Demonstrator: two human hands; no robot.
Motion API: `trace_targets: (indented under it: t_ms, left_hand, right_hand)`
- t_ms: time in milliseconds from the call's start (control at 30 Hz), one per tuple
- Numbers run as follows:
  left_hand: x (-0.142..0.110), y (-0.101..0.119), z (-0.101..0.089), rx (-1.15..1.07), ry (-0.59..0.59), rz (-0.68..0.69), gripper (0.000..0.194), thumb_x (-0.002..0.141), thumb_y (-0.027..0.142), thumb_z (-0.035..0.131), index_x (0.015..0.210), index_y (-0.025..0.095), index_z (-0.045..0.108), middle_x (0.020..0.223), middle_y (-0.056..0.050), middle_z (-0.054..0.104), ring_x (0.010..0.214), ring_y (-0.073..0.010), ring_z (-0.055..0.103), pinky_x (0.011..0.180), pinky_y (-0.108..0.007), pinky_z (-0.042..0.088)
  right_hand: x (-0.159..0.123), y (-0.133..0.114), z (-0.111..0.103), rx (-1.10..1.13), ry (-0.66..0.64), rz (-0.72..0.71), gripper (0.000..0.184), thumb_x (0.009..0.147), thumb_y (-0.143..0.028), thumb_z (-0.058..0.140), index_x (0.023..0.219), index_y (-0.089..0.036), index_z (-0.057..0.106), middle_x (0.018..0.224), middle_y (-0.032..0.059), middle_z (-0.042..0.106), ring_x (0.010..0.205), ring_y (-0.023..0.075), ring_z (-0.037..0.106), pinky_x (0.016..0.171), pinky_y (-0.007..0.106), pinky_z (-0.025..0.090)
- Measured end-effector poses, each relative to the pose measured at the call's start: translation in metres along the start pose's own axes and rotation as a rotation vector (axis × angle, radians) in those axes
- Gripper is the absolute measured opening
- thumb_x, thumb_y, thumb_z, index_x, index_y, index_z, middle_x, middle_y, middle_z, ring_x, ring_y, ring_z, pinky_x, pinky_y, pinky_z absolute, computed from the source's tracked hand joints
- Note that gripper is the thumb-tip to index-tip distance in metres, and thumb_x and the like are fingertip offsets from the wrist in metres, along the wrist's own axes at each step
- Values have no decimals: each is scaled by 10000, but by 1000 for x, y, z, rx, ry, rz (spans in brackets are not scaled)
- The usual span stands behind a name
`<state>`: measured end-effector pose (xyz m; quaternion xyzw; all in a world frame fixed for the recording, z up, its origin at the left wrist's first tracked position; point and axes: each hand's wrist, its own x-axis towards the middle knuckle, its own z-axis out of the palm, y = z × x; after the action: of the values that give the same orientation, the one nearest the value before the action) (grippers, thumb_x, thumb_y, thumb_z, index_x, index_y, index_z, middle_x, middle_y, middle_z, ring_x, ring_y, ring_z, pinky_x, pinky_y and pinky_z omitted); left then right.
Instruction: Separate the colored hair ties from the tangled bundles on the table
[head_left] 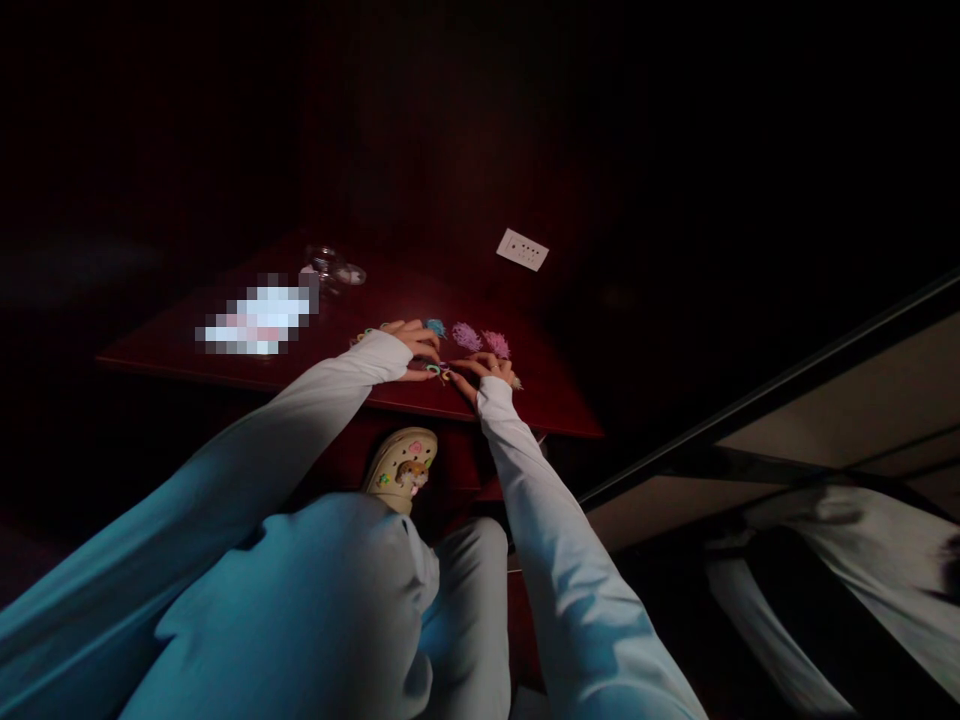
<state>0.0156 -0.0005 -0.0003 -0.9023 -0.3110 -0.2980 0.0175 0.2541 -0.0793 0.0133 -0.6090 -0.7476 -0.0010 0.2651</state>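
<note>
On the dark red table [352, 385], my left hand [411, 345] is bent over with thumb and fingers closed at a small green ring [433, 369]. From the other side, my right hand [484, 371] pinches at a small yellow ring [446, 376] beside the green one. Whether the two rings are linked is too small to tell. Just beyond my fingers lie a blue frilly tuft [436, 327], a purple tuft [466, 336] and a pink tuft [496, 344]. More small coloured rings [360, 338] show to the left of my left hand, partly covered by it.
A bright blurred-out screen [262, 318] lies on the table's left side, with a clear container [330, 265] behind it. A white socket plate [523, 250] is beyond the table. Under the front edge is a beige clog [405, 465]. A dark-framed reflective panel [750, 400] stands at the right.
</note>
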Motion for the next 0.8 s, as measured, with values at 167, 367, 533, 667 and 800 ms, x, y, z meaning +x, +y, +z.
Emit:
trace_targets:
  t_ms: [167, 367, 533, 667, 800]
  left_hand:
    - [2, -7, 1, -24, -32, 38, 172, 926, 480, 716, 965, 368, 840, 1193, -12, 789, 1078, -242, 616, 885, -359, 441]
    - [1, -8, -3, -83, 12, 30, 208, 974, 464, 668, 962, 336, 832, 1177, -19, 791, 1040, -229, 623, 895, -356, 468]
    - [-4, -13, -12, -103, 260, -191, 287, 993, 494, 633, 983, 284, 828, 1107, -46, 784, 981, -236, 627, 884, -374, 491]
    - [-7, -15, -18, -82, 367, -348, 248, 979, 474, 659, 981, 283, 817, 1122, -38, 772, 1004, -249, 629, 909, -407, 477]
    - [-7, -6, -23, -37, 275, -453, 187, 950, 420, 701, 938, 269, 810, 1140, -49, 770, 1079, -287, 627, 971, -457, 438]
  right_hand:
    - [8, -1, 4, 59, -77, 6, 296, 967, -511, 731, 1210, -382, 839, 1312, 30, 699, 1229, 285, 490, 1067, 424, 373]
    - [23, 4, 13, 124, -92, -27, 226, 982, -466, 719, 1037, -277, 830, 1151, 43, 758, 1159, 253, 559, 1052, 379, 413]
    - [35, 0, 21, 138, -118, -36, 250, 992, -478, 690, 924, -251, 767, 1067, 47, 763, 1110, 230, 598, 1031, 351, 451]
    - [43, -10, 23, 145, -86, -4, 233, 974, -438, 714, 869, -234, 755, 1019, 50, 756, 1079, 222, 609, 1000, 330, 450]
    - [60, -30, 27, 226, -62, -77, 311, 996, -490, 674, 893, -213, 770, 988, 38, 748, 1013, 200, 620, 999, 321, 433]
